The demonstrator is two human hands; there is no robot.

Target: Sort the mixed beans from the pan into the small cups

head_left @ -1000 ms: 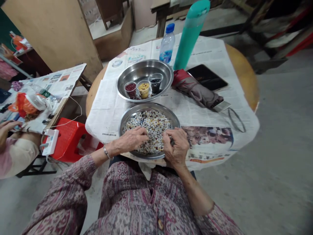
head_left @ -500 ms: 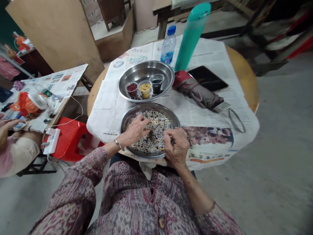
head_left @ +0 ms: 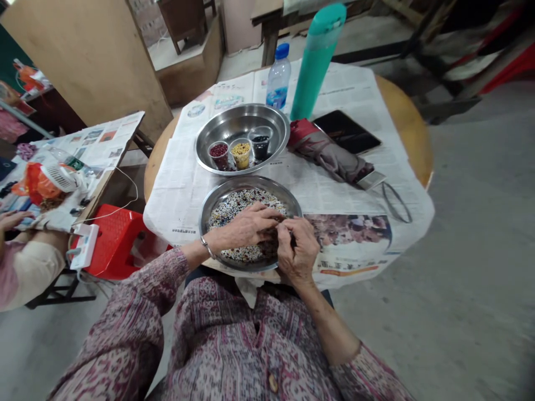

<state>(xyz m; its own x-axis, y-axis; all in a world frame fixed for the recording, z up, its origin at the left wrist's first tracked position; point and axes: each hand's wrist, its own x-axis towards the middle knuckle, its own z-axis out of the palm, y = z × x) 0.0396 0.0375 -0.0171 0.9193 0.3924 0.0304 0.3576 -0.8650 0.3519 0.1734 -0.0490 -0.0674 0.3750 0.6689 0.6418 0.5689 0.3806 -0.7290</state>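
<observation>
Mixed grains and beans (head_left: 238, 203), white, black, yellow and red, cover the bottom of a near steel bowl (head_left: 208, 203). Over its right half reaches my left hand (head_left: 249, 225), its fingers drawn together and their tips meeting my right hand (head_left: 297, 248). What the left fingertips pinch is too small to make out. My right hand is curled closed at the bowl's right rim, its contents hidden. In a far steel bowl (head_left: 213, 120) stand clear cups of red beans (head_left: 219, 153), yellow kernels (head_left: 241, 154) and black beans (head_left: 261, 146).
Behind the bowls are a water bottle (head_left: 278, 75) and a tall green bottle (head_left: 315, 64). A folded umbrella (head_left: 328, 153) and a dark tablet (head_left: 346, 131) lie right on newspaper. To the left are a red stool (head_left: 112, 242), a power strip (head_left: 86, 245) and another person's hand (head_left: 14, 220).
My left hand has moved right across the near bowl, from the grains to my right hand. The right hand stays closed at the rim. The view has shifted slightly.
</observation>
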